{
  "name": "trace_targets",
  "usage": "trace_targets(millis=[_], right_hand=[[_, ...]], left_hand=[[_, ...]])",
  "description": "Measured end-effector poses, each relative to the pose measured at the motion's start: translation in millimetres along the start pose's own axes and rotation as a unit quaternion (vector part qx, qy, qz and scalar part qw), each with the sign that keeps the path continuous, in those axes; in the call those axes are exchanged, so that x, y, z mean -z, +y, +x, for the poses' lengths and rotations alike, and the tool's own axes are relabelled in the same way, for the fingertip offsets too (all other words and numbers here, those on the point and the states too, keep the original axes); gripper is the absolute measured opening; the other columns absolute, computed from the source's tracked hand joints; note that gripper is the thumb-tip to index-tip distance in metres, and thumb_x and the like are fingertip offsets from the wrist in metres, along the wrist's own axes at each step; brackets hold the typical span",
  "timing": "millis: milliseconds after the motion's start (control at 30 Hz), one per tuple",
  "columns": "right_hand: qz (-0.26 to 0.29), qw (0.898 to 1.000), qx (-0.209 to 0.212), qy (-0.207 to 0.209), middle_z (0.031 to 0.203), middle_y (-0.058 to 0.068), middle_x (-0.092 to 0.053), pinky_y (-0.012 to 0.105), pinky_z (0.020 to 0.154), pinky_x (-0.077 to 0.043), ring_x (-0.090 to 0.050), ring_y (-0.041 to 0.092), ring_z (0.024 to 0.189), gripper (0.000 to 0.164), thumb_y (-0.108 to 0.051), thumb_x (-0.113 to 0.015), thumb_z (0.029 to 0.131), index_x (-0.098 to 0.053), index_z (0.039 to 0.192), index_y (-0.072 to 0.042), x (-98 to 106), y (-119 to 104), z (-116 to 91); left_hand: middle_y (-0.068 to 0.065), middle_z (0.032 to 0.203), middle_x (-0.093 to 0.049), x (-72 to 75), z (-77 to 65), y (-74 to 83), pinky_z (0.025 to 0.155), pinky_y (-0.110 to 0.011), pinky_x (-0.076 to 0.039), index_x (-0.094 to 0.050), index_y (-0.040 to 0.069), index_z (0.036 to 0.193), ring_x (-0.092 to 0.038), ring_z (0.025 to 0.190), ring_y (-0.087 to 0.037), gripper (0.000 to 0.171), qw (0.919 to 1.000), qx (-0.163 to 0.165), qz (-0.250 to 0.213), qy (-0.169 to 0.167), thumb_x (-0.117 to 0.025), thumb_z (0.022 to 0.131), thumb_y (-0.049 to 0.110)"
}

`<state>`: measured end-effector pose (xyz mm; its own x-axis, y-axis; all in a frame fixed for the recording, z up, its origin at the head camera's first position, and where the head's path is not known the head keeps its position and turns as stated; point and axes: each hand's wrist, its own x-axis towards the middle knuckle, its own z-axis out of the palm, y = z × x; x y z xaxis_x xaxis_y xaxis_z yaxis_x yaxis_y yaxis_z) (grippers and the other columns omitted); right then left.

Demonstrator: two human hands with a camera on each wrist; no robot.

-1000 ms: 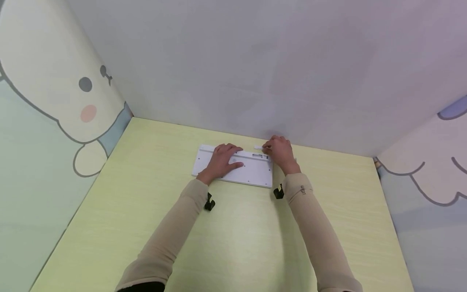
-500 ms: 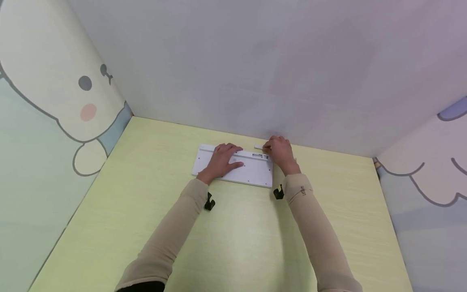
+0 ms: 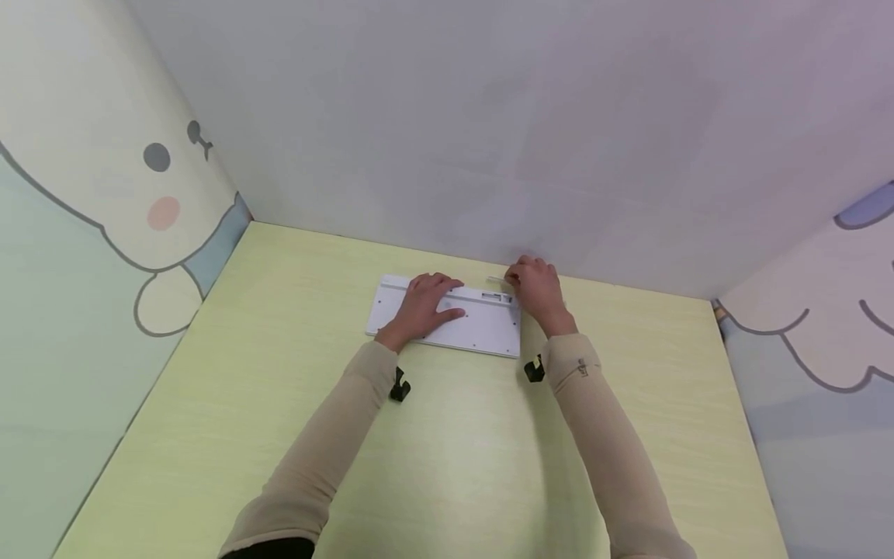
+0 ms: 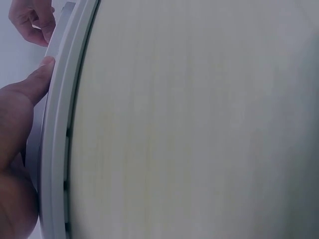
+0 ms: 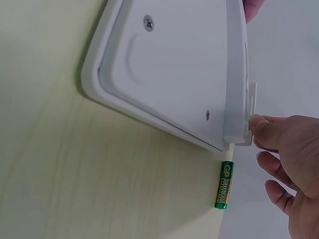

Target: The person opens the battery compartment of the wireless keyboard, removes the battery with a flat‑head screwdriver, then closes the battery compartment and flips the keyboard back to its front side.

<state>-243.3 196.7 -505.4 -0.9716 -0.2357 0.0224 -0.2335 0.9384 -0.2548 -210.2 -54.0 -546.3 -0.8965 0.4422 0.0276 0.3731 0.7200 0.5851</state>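
A white keyboard [image 3: 471, 324] lies underside up near the back of the table, with small screws along its underside. In the head view, an uncovered battery compartment [image 3: 494, 296] shows at its far right. My left hand [image 3: 421, 307] rests on the keyboard's left-middle part, thumb stretched out over the underside and fingertips by the far edge. Between thumb and index finger, my right hand [image 3: 536, 289] pinches a thin white battery cover [image 5: 252, 94] at the keyboard's far right edge. The right hand's other fingers are loosely bent.
A green GP battery [image 5: 224, 185] lies on the table [image 3: 461, 450] just beyond the keyboard's right end. A grey wall [image 3: 447, 155] rises right behind the table's back edge. Black wrist mounts [image 3: 535, 369] show under the sleeves.
My right hand has shifted up slightly, and the cover in it now appears thinner, turned more edge-on. My left hand and the keyboard have stayed in place.
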Motion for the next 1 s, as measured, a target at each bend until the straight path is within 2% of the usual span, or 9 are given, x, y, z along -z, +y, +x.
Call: trace_targets(millis=[667,1000], right_hand=[[-0.007,1.0,0.017,0.018,0.11,0.01,-0.067,0.054,0.099,-0.048,-0.06,0.034,0.106,0.02,-0.02,-0.06,0.104,-0.076,0.111,-0.009,11.1,-1.7,-11.6],[-0.017,0.999,0.037,0.03,0.109,0.01,-0.068,0.052,0.094,-0.048,-0.06,0.034,0.105,0.02,-0.02,-0.059,0.104,-0.076,0.111,-0.01,15.2,-4.6,-16.0]], left_hand=[[-0.006,0.143,-0.057,-0.3,0.1,1.9,0.13,-0.049,-0.016,-0.052,0.019,0.147,-0.046,0.143,-0.027,0.058,1.0,0.002,0.003,-0.002,-0.066,0.097,0.046],[-0.006,0.143,-0.057,-0.7,0.3,-0.3,0.13,-0.05,-0.017,-0.052,0.019,0.147,-0.046,0.143,-0.027,0.058,1.0,-0.002,0.001,0.001,-0.066,0.097,0.047]])
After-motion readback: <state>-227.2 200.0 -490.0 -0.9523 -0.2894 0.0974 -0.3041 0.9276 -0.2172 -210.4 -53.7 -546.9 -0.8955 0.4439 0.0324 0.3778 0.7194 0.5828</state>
